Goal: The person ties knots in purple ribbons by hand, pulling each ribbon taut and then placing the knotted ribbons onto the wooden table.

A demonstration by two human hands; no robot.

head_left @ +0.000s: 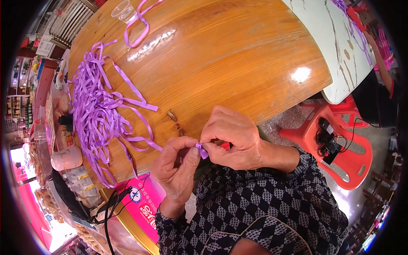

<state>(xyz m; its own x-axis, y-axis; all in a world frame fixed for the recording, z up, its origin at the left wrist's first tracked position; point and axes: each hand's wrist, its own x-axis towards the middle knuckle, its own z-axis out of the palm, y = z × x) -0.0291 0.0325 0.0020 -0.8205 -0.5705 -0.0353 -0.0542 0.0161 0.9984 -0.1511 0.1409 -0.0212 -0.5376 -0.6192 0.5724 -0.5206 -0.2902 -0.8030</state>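
Both my hands meet over the near edge of the wooden table, pinching a short piece of purple ribbon between their fingertips. The thumb and forefinger of my left hand press its left side. On the other side my right hand grips it with curled fingers. A small red thing shows within the right hand, mostly hidden by the fingers. To the left of my hands lies a big tangled heap of purple ribbons; one strand runs from it toward my left hand.
The wooden table has a clear plastic cup and a ribbon loop at its far side. Small brown bits lie near my hands. Right: a red chair bearing black cables, a white marbled table, another person's arm.
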